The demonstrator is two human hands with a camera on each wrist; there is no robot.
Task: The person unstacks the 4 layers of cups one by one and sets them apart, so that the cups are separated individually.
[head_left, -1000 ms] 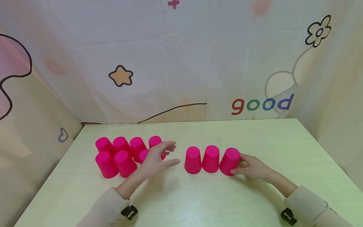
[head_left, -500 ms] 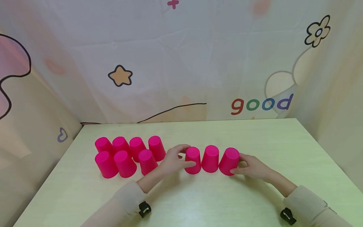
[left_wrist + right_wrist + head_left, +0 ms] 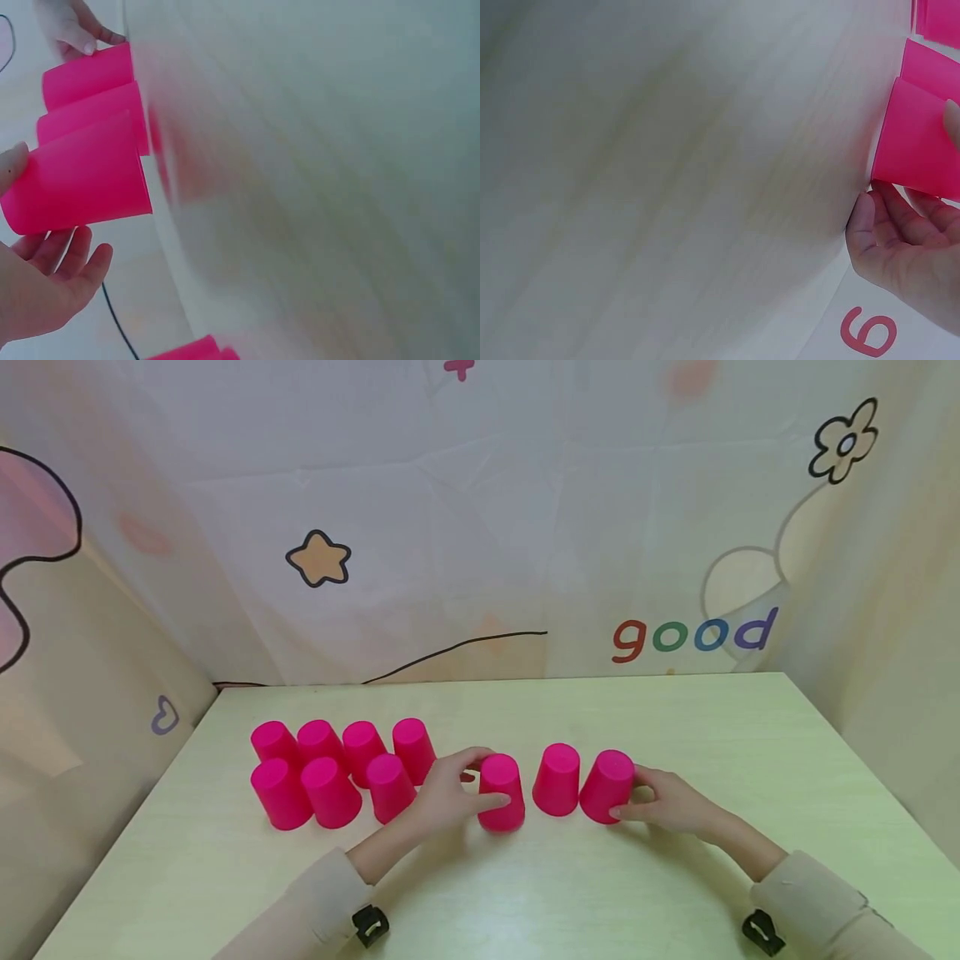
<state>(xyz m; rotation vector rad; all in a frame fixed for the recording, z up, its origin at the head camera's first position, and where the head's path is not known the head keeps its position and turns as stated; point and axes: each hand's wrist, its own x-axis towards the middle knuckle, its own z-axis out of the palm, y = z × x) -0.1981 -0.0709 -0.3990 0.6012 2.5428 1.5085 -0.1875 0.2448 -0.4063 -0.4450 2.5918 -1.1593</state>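
My left hand (image 3: 448, 792) grips an upside-down pink cup (image 3: 500, 789) between thumb and fingers, near the middle of the table. In the left wrist view that cup (image 3: 82, 176) lies across between the thumb and the fingers. My right hand (image 3: 675, 803) holds the rightmost pink cup (image 3: 609, 785), thumb at its front and fingers behind; the right wrist view shows the same cup (image 3: 915, 139) at the frame's edge. Between the two held cups another upside-down pink cup (image 3: 557, 781) stands close to the right one.
Several more upside-down pink cups (image 3: 330, 793) stand in two rows on the left of the pale wooden table (image 3: 570, 893). Behind the table hangs a printed cloth (image 3: 465, 552) with a star, a flower and the word "good".
My left hand has come from the left to the nearest cup of the three, taken hold of it and drawn it slightly left and nearer. My right hand has stayed at its cup.
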